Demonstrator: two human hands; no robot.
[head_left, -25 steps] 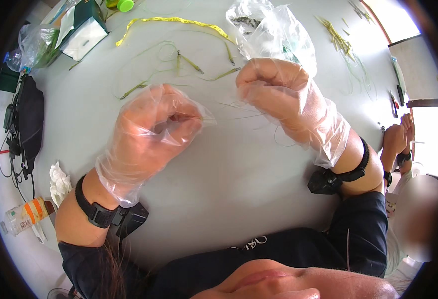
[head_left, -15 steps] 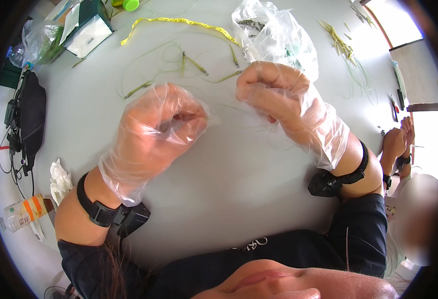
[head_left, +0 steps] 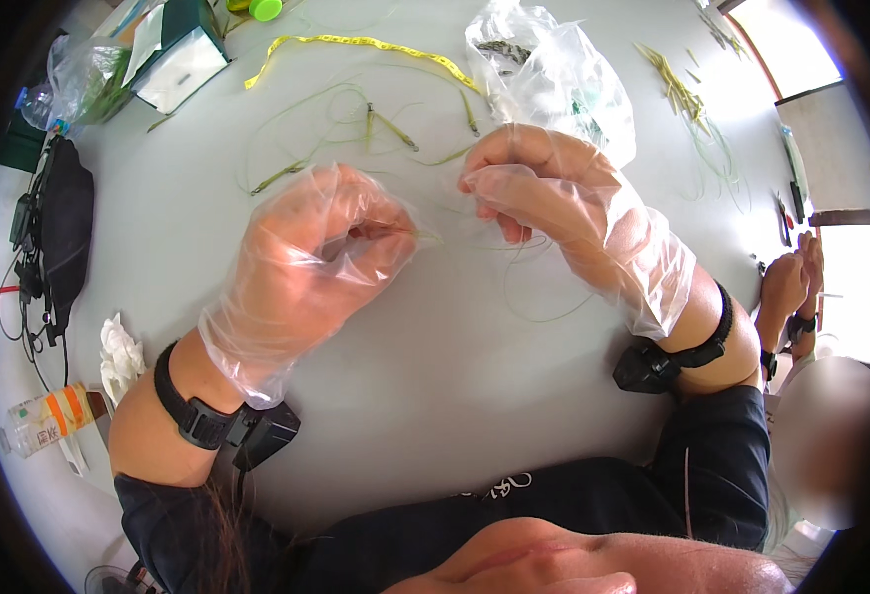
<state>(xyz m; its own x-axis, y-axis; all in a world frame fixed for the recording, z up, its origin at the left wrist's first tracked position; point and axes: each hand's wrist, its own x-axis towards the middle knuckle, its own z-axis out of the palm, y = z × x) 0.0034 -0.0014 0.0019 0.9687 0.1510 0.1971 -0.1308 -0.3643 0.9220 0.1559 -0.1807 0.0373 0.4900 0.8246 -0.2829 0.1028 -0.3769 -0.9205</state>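
Observation:
My left hand [head_left: 306,252], in a clear plastic glove, is closed in a pinch at the middle of the table. A thin yellow-green strip [head_left: 429,238] sticks out from its fingertips toward the right. Opposite it, my gloved right hand [head_left: 564,188] is also pinched. From under its fingers a fine green strand [head_left: 507,297] loops down over the table. Whether strip and strand are one piece I cannot tell. Just beyond the hands lie short green bundled stalks [head_left: 393,131] with dark ends and thin trailing strands.
A yellow tape measure [head_left: 356,41] curves across the far side, beside a clear plastic bag [head_left: 574,84]. Loose pale stalks [head_left: 675,79] lie far right. A dark-green box [head_left: 183,64] stands far left, a black pouch [head_left: 64,228] nearer. Another person's hands [head_left: 791,277] rest at right.
My right hand has shifted slightly left and its fingers have curled differently. The strand's loop below it now hangs wider and lower. My left hand has barely moved.

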